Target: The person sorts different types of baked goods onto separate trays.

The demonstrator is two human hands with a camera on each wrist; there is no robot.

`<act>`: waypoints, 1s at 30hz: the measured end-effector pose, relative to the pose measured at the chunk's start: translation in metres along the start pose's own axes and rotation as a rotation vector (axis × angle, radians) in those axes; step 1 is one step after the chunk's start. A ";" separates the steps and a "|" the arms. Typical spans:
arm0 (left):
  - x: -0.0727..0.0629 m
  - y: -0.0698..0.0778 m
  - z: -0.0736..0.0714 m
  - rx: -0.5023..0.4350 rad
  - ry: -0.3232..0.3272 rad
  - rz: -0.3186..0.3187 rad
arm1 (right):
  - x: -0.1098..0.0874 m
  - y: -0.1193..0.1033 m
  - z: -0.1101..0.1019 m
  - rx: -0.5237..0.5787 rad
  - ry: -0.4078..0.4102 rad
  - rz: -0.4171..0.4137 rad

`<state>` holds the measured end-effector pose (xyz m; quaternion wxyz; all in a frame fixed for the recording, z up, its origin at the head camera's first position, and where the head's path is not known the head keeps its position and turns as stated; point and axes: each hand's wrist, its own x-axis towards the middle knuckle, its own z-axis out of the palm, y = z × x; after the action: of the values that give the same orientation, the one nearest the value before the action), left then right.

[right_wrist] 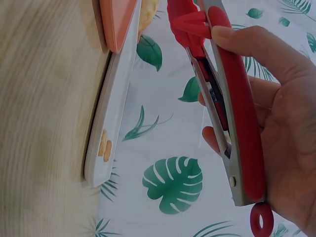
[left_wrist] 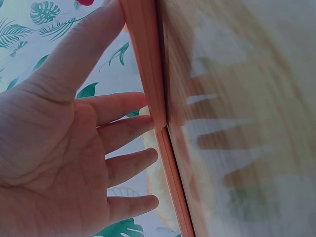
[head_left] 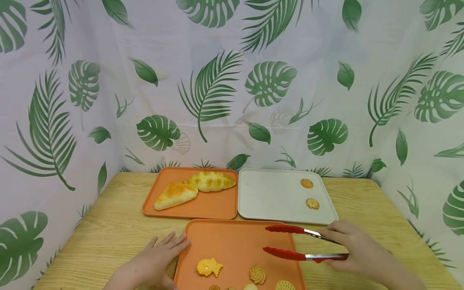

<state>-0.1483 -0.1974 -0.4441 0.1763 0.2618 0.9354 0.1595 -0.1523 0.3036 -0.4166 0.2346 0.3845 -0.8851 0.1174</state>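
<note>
My right hand grips a pair of red-tipped tongs, whose two arms stand apart over the right side of the near orange tray. Nothing is between the tong tips. My left hand, fingers spread and straight, rests at that tray's left edge; in the left wrist view its thumb and fingertips touch the tray's rim. On the near tray lie a fish-shaped cookie, a swirl cookie, a dotted cookie and several more cut off by the lower frame edge.
Behind, a white tray holds a round cookie and a flower-shaped cookie at its right side. Left of it, another orange tray carries a triangular bread and a braided bread. A leaf-print curtain encloses the wooden table.
</note>
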 end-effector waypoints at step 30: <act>-0.003 -0.002 0.001 -0.025 0.002 0.015 | 0.018 -0.033 0.002 0.202 -0.491 0.098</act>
<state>-0.1464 -0.1997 -0.4452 0.1775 0.2666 0.9314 0.1728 -0.1392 0.2693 -0.4081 -0.0326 0.3798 -0.9168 0.1194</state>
